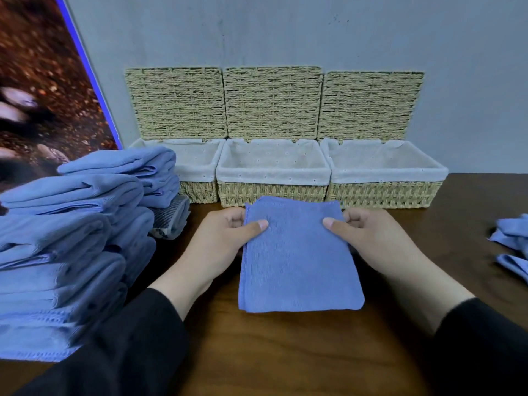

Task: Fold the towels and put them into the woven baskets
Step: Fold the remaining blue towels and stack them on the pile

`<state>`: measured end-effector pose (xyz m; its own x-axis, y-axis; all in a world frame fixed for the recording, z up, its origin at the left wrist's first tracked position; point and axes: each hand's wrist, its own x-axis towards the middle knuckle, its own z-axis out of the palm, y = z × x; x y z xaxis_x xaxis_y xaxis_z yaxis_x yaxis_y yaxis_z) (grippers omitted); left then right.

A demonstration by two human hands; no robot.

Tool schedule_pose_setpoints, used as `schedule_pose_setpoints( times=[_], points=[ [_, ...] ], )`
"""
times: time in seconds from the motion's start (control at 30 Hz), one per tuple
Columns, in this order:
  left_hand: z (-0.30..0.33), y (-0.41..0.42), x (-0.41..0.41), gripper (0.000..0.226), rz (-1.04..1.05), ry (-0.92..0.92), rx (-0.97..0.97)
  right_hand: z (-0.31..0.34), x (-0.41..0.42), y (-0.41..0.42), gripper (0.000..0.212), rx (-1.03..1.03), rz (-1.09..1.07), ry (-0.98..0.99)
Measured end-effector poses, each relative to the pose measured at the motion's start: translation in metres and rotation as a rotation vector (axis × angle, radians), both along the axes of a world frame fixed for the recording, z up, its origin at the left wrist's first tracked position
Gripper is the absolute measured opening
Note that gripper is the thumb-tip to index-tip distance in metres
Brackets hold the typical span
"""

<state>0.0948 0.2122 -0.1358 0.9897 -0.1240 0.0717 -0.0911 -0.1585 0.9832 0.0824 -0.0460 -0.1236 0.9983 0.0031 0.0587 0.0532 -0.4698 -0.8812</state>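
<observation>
both hands pinch folded blue towel (300,261) lying between them.

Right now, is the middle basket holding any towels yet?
Empty. The middle basket stands with its lid up, and only bare white lining shows inside; no blue cloth lies in it.

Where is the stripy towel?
In the head view, the grey striped towel sits on the left, tucked under the blue folded towel stack, beside the left woven basket.

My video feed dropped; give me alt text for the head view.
Both hands, left hand and right hand, pinch a folded blue towel on the table, before three open woven baskets.
</observation>
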Motion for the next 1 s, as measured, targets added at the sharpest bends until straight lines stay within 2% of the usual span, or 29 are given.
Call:
schedule_pose_setpoints(
  times=[0.07,0.13,0.23,0.33,0.43,0.53,0.6,0.7,0.83,0.87,0.97,1.0],
  points=[
    [-0.011,0.002,0.016,0.010,0.129,-0.099,0.268,-0.016,0.014,0.000,0.040,-0.312,-0.053,-0.032],
    [-0.017,0.003,0.023,0.015,0.243,-0.210,0.441,-0.028,0.021,-0.001,0.033,-0.440,-0.123,-0.065],
    [-0.014,0.006,0.017,0.010,0.256,-0.427,0.422,-0.025,0.019,-0.005,0.019,-0.281,-0.194,-0.245],
    [-0.012,0.003,0.009,0.019,0.061,-0.569,0.500,-0.014,0.010,-0.005,0.012,-0.229,-0.085,-0.435],
    [-0.016,-0.003,0.006,0.046,-0.142,-0.550,0.661,-0.016,0.002,0.002,0.038,-0.316,0.192,-0.411],
    [-0.020,-0.004,0.007,0.066,-0.318,-0.380,0.861,-0.025,0.004,0.002,0.079,-0.563,0.402,-0.122],
    [-0.020,-0.005,0.007,0.070,-0.380,-0.253,0.944,-0.024,0.006,-0.002,0.089,-0.686,0.470,0.025],
    [-0.018,-0.007,0.007,0.073,-0.376,-0.213,0.982,-0.023,0.010,-0.004,0.092,-0.731,0.480,0.080],
    [-0.019,-0.009,0.009,0.076,-0.378,-0.201,1.015,-0.029,0.011,-0.002,0.090,-0.704,0.450,0.027],
    [-0.019,-0.008,0.009,0.076,-0.375,-0.205,1.004,-0.029,0.008,-0.002,0.087,-0.651,0.424,-0.026],
    [-0.020,-0.007,0.007,0.073,-0.349,-0.231,0.955,-0.024,-0.012,-0.007,0.054,-0.457,0.363,-0.328],
    [-0.021,-0.006,0.006,0.070,-0.343,-0.241,0.945,-0.023,-0.020,-0.009,0.048,-0.436,0.381,-0.372]
  ],
)
